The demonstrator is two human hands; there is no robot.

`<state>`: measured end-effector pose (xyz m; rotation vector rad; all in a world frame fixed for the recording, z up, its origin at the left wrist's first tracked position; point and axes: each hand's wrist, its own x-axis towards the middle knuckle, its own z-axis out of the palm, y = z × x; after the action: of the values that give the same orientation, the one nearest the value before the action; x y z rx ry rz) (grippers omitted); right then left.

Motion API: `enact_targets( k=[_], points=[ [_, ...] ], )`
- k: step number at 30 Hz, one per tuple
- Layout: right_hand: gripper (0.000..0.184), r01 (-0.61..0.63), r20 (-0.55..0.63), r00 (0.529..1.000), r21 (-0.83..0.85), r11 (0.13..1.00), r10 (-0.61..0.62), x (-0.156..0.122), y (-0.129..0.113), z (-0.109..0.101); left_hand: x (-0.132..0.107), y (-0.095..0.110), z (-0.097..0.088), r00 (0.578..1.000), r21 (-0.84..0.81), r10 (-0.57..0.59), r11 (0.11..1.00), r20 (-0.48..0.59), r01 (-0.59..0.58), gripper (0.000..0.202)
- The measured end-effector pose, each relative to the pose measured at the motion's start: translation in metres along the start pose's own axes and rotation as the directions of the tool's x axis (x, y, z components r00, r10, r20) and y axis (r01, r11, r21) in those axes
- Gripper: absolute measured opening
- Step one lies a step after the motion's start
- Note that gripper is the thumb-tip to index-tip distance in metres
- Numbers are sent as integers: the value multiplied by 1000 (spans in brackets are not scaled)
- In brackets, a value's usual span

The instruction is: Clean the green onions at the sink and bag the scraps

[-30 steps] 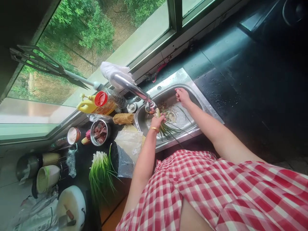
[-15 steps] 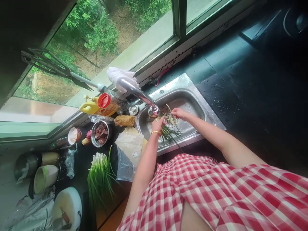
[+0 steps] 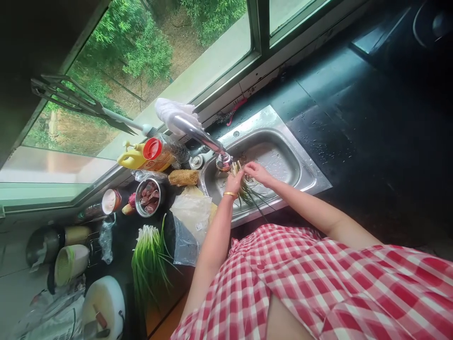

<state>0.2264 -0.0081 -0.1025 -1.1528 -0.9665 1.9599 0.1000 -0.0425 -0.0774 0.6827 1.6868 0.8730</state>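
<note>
My left hand (image 3: 234, 182), with a gold bangle on the wrist, is closed round a small bunch of green onions (image 3: 249, 194) over the steel sink (image 3: 307, 166), just under the tap head (image 3: 224, 161). The white ends of the bunch point up toward the tap and the green leaves trail toward the sink's front edge. Right beside the left hand, my right hand (image 3: 256, 172) pinches at the same bunch near its white ends.
A larger bunch of green onions (image 3: 150, 260) lies on the dark counter at the left beside plastic bags (image 3: 191, 215). A steel bowl of red pieces (image 3: 148, 196), a yellow oil bottle (image 3: 146, 155), a loofah (image 3: 183, 177) and cups crowd the windowsill side. Wet black counter (image 3: 364, 141) extends right.
My right hand has come from the far side of the sink basin back to the green onions held in my left hand. The left hand has stayed under the tap.
</note>
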Motion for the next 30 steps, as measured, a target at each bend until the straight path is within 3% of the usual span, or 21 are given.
enact_targets(
  k=[3,7,12,16,20,22,24,27,30],
  points=[
    [21,21,64,998,-5,1000,-20,3,-5,5,-5,3,4,993,27,-30,999,112,27,35],
    [31,-134,9,991,160,978,135,12,-7,23,-4,7,8,992,-49,-5,999,128,11,40],
    [29,-364,13,914,468,806,405,32,-12,35,0,12,4,998,-97,-47,994,50,51,41],
    [26,-269,4,931,685,677,366,41,-12,24,-1,6,-3,993,-63,-107,992,41,110,39],
    [41,-383,256,922,515,767,289,37,-1,25,1,3,-4,997,-54,-66,996,30,67,43],
    [41,-320,272,938,455,831,213,31,5,31,5,8,-3,999,-92,-27,995,-19,25,42],
    [35,-206,309,949,457,865,63,26,9,34,9,17,-2,997,-109,39,993,-72,-46,36],
    [41,-167,457,889,401,901,-39,21,10,27,15,33,-6,986,64,135,990,-102,-128,26],
    [43,-243,563,824,247,938,66,18,8,14,17,42,-11,987,168,94,983,-133,-71,29]
  ],
)
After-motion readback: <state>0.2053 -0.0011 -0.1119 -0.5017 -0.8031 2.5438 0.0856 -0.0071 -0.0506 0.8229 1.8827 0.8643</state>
